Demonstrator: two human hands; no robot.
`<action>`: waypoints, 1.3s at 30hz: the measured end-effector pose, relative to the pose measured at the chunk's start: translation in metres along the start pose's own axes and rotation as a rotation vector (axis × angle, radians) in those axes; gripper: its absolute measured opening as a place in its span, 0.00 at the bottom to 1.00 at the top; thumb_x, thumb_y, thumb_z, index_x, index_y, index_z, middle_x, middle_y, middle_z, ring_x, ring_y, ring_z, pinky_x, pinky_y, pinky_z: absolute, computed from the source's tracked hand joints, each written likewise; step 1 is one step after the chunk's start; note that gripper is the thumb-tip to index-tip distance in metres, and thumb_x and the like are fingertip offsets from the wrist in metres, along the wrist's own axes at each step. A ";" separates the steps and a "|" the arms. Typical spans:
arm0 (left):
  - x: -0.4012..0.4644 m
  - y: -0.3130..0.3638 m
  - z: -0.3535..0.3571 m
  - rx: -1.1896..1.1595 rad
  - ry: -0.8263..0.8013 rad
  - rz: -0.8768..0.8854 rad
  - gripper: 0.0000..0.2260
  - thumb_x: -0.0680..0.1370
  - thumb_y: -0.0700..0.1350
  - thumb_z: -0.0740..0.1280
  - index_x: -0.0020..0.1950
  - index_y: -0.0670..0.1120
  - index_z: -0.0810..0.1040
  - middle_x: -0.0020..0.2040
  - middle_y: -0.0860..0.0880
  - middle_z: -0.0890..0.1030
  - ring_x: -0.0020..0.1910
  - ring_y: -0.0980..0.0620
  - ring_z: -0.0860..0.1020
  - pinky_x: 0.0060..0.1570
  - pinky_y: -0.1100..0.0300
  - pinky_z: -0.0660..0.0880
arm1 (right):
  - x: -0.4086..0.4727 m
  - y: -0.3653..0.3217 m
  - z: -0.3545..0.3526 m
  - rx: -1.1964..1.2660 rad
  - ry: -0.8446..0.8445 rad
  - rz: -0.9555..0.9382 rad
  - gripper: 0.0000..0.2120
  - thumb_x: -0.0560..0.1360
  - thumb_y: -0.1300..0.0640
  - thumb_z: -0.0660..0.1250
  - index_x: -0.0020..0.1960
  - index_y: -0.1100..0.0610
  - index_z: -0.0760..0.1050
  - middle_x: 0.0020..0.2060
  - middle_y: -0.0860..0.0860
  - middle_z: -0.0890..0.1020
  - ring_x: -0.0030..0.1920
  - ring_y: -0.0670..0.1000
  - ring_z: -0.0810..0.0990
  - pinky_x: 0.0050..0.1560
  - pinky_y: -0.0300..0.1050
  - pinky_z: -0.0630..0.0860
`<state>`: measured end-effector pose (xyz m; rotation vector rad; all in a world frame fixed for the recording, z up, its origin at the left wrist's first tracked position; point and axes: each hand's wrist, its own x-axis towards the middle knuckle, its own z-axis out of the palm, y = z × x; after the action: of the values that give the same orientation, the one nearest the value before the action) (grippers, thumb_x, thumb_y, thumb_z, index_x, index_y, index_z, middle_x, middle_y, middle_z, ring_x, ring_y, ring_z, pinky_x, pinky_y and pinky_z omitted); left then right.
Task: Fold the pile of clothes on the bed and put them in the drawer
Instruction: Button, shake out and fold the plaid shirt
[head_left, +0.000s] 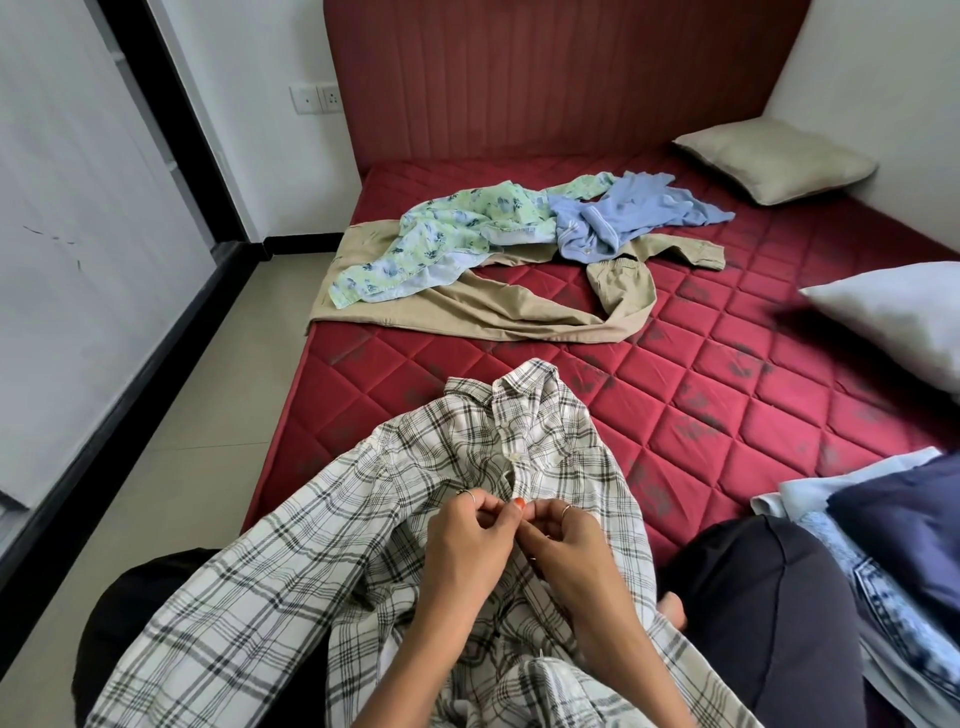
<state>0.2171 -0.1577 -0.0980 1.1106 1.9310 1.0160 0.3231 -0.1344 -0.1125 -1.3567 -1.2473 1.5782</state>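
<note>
Currently both hands work the placket of the plaid shirt (363, 545), which lies across the person's lap at the bed's (727, 415) near edge. Left hand (467, 540) and right hand (566, 551) fingers pinch the fabric at a button. Recommendation: keep plackets aligned and taut. Unfolded clothes (493, 249) lie farther up the bed.

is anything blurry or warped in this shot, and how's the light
Head view: soft even daylight, no glare or hard shadows; the wide lens bows the wall edges and headboard; the white pillow at the right edge smears, while both hands on the plaid shirt stay sharp.
</note>
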 end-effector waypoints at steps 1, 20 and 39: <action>0.000 0.000 0.000 -0.009 0.002 0.004 0.05 0.76 0.50 0.69 0.45 0.49 0.79 0.38 0.52 0.82 0.35 0.60 0.79 0.26 0.72 0.69 | 0.000 0.000 0.000 0.000 -0.005 -0.004 0.03 0.77 0.63 0.66 0.47 0.64 0.75 0.28 0.51 0.75 0.21 0.39 0.68 0.22 0.32 0.63; 0.004 -0.004 0.004 -0.082 -0.019 0.029 0.08 0.78 0.40 0.66 0.47 0.53 0.71 0.38 0.51 0.84 0.35 0.54 0.79 0.32 0.64 0.72 | -0.008 -0.001 0.008 -0.358 0.187 -0.198 0.04 0.74 0.58 0.69 0.41 0.53 0.75 0.31 0.50 0.81 0.29 0.43 0.76 0.30 0.37 0.71; 0.000 -0.003 0.007 -0.215 -0.017 -0.056 0.06 0.79 0.38 0.64 0.48 0.48 0.70 0.45 0.50 0.82 0.32 0.64 0.77 0.27 0.74 0.69 | 0.009 0.006 -0.004 0.612 -0.028 0.335 0.08 0.75 0.72 0.59 0.40 0.64 0.73 0.27 0.55 0.75 0.24 0.47 0.73 0.25 0.36 0.73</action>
<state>0.2216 -0.1567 -0.1040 0.9358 1.7816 1.1490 0.3256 -0.1269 -0.1206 -1.1695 -0.4823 1.9965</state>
